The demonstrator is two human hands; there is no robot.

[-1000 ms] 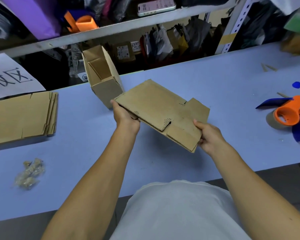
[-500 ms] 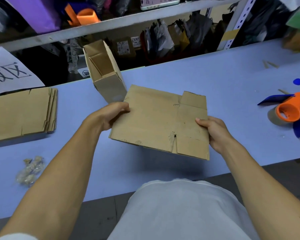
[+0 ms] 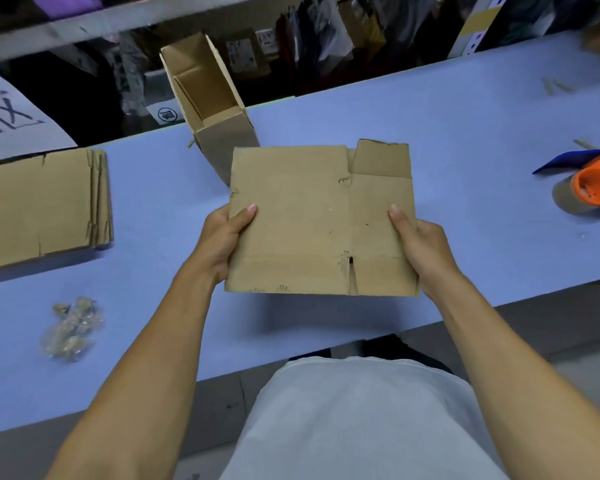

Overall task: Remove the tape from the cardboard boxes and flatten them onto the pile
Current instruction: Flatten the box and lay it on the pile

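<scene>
In the head view, a flattened cardboard box (image 3: 321,220) is held above the blue table (image 3: 447,133), in front of the person's body, with its broad face turned up toward the camera. Its left edge is gripped by the left hand (image 3: 222,240): the thumb is laid on the top face and the remaining fingers are hidden beneath the board. Its right edge is gripped in the same way by the right hand (image 3: 421,247), thumb on top, fingers out of sight underneath. Both hands are thus closed onto the board rather than spread wide. One flap is seen standing out at the far right corner of the flattened box, and a slit is cut into its near edge.

Just behind it, an open cardboard box (image 3: 210,102) is stood on the table, tilted, with its open mouth shown. A pile of flattened boxes (image 3: 42,206) is laid at the left of the table, well apart from the held piece. A crumpled wad of clear tape (image 3: 71,329) is left near the table's front left.

At the right edge, an orange tape dispenser (image 3: 594,183) is rested on the table. On a white sheet (image 3: 11,126) at the far left, large dark handwritten strokes are partly seen but cannot be read. Labels on the shelf goods behind are too blurred to be read.
</scene>
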